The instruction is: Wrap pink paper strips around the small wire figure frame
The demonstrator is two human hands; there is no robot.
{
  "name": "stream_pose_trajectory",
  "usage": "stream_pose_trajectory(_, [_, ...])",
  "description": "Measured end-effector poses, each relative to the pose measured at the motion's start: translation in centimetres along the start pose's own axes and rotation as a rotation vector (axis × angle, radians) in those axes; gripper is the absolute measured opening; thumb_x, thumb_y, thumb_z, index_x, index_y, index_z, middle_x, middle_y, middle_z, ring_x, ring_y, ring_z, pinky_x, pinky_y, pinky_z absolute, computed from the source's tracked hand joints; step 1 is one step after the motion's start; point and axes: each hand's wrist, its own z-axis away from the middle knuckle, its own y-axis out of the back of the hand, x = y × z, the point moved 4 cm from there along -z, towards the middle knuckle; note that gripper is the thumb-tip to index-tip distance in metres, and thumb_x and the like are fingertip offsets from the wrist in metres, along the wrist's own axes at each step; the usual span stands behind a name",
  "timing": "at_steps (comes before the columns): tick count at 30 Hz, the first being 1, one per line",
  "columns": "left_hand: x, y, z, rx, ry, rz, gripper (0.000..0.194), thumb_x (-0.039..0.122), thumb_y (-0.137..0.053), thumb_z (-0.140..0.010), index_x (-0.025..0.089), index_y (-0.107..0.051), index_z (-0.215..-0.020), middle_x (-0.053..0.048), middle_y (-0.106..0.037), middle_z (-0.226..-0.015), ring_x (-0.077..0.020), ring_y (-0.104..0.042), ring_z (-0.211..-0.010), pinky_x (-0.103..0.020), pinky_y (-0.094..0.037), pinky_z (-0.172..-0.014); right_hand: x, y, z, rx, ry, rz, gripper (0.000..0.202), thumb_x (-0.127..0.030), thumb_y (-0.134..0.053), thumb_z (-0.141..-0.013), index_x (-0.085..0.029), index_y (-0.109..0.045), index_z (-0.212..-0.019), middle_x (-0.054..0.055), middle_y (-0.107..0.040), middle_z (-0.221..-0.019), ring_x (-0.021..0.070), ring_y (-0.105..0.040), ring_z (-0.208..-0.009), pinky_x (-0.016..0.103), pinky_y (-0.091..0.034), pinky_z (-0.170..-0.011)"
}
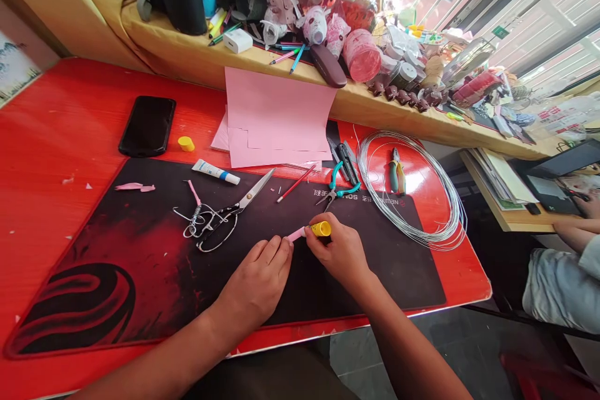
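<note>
My right hand (338, 250) grips a small yellow glue stick (321, 229) between thumb and fingers, its tip at a pink paper strip (296, 235). The left end of that strip lies under the fingertips of my left hand (262, 275), which rests flat on the black and red desk mat (375, 275). A yellow cap (186, 144) sits apart on the red table near the phone. To the left of my hands are scissors (253, 190) and a twisted wire piece (195, 219) with a pink paper end.
Pink paper sheets (281, 112) lie at the back. A red pencil (296, 184), teal-handled pliers (334, 190), a cutter (347, 162), a wire coil (450, 200) and a glue tube (215, 172) surround the work area. A phone (147, 126) is far left. Another person (562, 287) sits at right.
</note>
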Motion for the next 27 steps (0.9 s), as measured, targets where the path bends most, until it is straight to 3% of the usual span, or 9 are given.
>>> stream_pose_trajectory(4, [-0.1,-0.1,0.1,0.016,0.023,0.003,0.05,0.004,-0.042,-0.093,0.002,-0.068,-0.136,-0.019,-0.071,-0.134,-0.0314,-0.061,-0.123,-0.046,-0.048,-0.104,0.4,0.7,0.0,0.038,0.004,0.034,0.017,-0.038,-0.064,-0.098,-0.022,-0.066,-0.095,-0.004,-0.063,-0.064,0.0108,-0.041,-0.041,0.026,-0.036,-0.052])
stream_pose_trajectory(9, [0.0,-0.1,0.1,0.048,0.023,0.01,0.049,0.004,-0.043,-0.093,0.002,-0.068,-0.134,-0.019,-0.072,-0.13,-0.0314,-0.063,-0.12,-0.046,-0.048,-0.104,-0.4,1.4,0.1,0.042,-0.04,-0.093,0.015,-0.037,-0.066,-0.096,-0.022,-0.067,-0.096,-0.004,-0.067,-0.067,0.0113,-0.048,-0.045,0.024,-0.04,-0.053])
stream_pose_trajectory(16, [0.0,0.1,0.0,0.045,0.004,0.018,0.047,0.005,-0.043,-0.093,0.0,-0.069,-0.132,-0.021,-0.072,-0.129,-0.0324,-0.063,-0.121,-0.046,-0.046,-0.106,-2.3,-0.9,-0.2,-0.072,0.083,-0.063,0.014,-0.036,-0.065,-0.099,-0.022,-0.067,-0.098,-0.002,-0.07,-0.072,0.0145,-0.059,-0.054,0.026,-0.041,-0.057])
stream_pose_trajectory(27, [0.1,0.0,0.1,0.009,0.009,0.016,0.047,0.004,-0.045,-0.093,-0.002,-0.068,-0.134,-0.021,-0.072,-0.128,-0.0327,-0.062,-0.122,-0.047,-0.045,-0.106,-0.8,-0.6,-0.4,0.005,0.092,0.024,0.016,-0.038,-0.063,-0.1,-0.022,-0.065,-0.097,-0.003,-0.066,-0.067,0.0123,-0.051,-0.045,0.026,-0.036,-0.054])
